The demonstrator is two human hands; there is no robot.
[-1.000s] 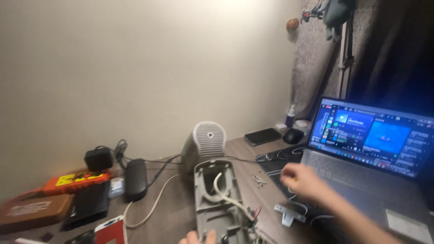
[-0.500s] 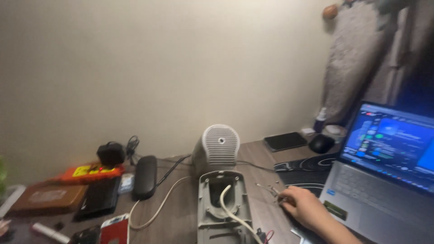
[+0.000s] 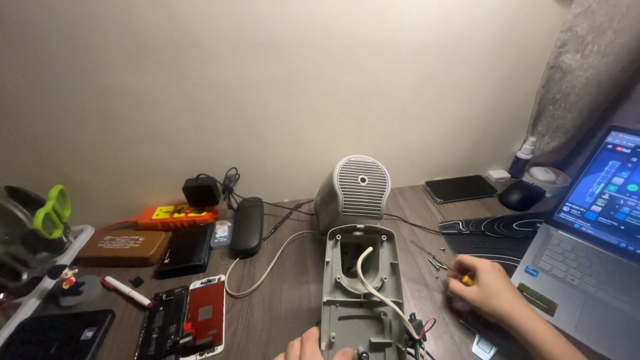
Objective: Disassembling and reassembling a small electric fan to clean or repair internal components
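Right hand (image 3: 481,288) — beside grey housing (image 3: 361,293)

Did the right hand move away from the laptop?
Yes. The right hand came off the laptop edge, toward the small screws beside the grey casing.

The person's right hand (image 3: 481,288) sits at about four o'clock in the view, fingers curled inward in a loose pinch, forearm trailing off toward five o'clock. Only the fingertips of the left hand (image 3: 308,347) show, at six o'clock.
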